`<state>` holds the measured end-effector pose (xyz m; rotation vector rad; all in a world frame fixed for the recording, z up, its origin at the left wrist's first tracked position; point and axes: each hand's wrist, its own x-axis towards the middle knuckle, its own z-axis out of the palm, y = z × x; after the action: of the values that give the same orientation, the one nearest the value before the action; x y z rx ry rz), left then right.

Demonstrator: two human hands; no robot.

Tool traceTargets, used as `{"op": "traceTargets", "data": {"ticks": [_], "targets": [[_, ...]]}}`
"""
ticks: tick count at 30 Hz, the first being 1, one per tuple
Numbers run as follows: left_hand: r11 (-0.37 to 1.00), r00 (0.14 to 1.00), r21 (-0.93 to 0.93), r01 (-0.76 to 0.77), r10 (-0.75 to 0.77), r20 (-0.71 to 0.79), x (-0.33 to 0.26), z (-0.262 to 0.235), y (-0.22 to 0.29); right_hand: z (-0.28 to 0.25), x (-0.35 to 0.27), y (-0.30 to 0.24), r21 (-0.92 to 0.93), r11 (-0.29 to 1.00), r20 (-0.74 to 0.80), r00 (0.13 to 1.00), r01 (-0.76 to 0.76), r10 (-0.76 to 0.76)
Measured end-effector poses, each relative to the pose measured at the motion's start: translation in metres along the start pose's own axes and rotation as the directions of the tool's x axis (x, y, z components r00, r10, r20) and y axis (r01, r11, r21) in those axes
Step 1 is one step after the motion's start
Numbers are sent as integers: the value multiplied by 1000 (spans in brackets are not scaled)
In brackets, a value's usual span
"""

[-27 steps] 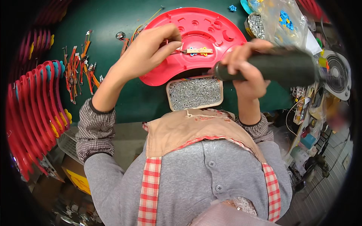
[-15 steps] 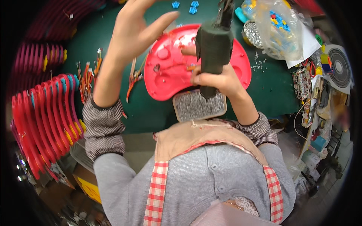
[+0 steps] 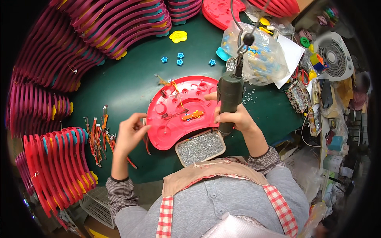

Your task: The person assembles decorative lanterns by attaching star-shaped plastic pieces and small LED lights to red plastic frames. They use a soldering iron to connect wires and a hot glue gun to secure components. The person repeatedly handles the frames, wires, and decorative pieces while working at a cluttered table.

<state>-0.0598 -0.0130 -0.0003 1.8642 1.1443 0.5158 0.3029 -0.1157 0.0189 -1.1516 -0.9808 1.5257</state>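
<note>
My right hand [image 3: 238,119] is wrapped round a dark green power screwdriver [image 3: 230,93], held upright over the right part of a red kidney-shaped plastic panel [image 3: 172,133]. My left hand [image 3: 131,131] is at the panel's left rim, fingers curled, thumb and forefinger apart; nothing shows plainly between them. Thin wires run across the panel, and a narrow orange-brown strip [image 3: 193,115] lies in its middle. Just below the panel's lower edge stands a shallow tray [image 3: 179,158] full of small silvery screws. The screwdriver's tip is hidden.
Stacked maroon panels [image 3: 51,65] fill the far left, red ones [image 3: 55,166] the near left. Wire bundles [image 3: 97,139] lie left of my left hand. Blue flower-shaped pieces [image 3: 180,62] and a yellow flower [image 3: 178,36] lie beyond. A plastic bag [image 3: 262,59] and a fan [image 3: 335,55] are right.
My left hand has come down from above the far left of the panel to its left rim, fingers now curled. The whole view has shifted, showing more of the table's far side. The right hand keeps the screwdriver.
</note>
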Motion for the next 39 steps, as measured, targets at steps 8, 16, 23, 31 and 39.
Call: {"op": "traceTargets", "data": {"ticks": [8, 16, 23, 31, 39], "targets": [[902, 903, 64, -427, 422, 77, 32, 5, 30, 17, -13, 1, 42, 998, 18, 998, -55, 54], [557, 908, -830, -30, 362, 210, 52, 0, 56, -2, -22, 13, -41, 998, 9, 999, 41, -41], [918, 970, 315, -243, 220, 108, 45, 20, 11, -22, -27, 11, -73, 997, -27, 999, 35, -38], [847, 890, 277, -453, 450, 80, 31, 57, 5, -21, -7, 10, -74, 994, 84, 993, 84, -78], [972, 817, -75, -223, 228, 530, 18, 46, 33, 2, 59, -23, 132, 991, 276, 959, 29, -65]]}}
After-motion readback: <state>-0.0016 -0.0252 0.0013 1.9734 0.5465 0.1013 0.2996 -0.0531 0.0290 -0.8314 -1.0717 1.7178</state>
